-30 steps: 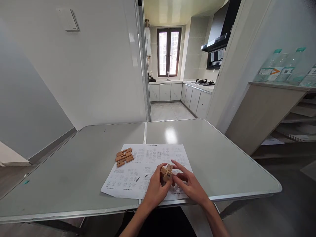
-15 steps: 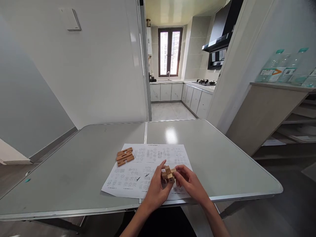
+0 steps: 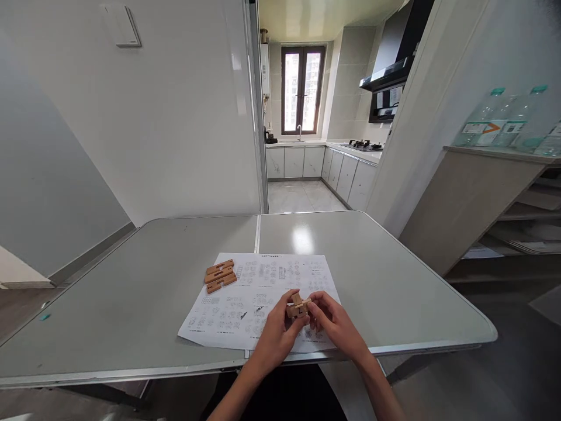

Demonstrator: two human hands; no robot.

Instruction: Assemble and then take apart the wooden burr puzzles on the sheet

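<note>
A small wooden interlocking puzzle of crossed notched bars is held above the printed instruction sheet. My left hand grips it from the left with fingers curled around it. My right hand pinches a bar on its right side. Three loose wooden puzzle bars lie side by side on the sheet's far left corner, apart from both hands.
The sheet lies on a grey folding table with a metal rim, near its front edge. A wooden shelf unit with plastic bottles stands at the right. A kitchen doorway opens behind the table.
My right hand went from spread fingers over the puzzle to a pinch on its right side. The puzzle turned slightly in my hands. The loose bars stayed put.
</note>
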